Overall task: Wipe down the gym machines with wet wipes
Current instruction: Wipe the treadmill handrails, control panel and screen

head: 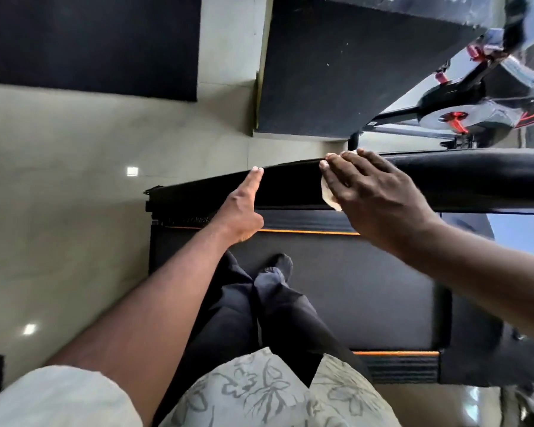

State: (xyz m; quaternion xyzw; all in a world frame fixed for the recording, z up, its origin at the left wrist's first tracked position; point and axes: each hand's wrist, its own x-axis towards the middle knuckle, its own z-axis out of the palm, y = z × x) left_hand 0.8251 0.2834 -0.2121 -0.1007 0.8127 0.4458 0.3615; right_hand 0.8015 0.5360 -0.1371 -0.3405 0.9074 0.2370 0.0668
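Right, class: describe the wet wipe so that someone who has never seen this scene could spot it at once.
Find the treadmill with its orange-edged black belt, then the long black handrail above it. The right hand lies flat on that rail; the wet wipe is the pale scrap peeking from under it, the only pale material on the dark rail.

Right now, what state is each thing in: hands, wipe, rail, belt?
Left hand: fingers straight, tips touching rail.
Right hand: flat, pressing wipe on rail.
Wipe: mostly hidden under right hand, one edge showing.
Belt: feet standing on it.
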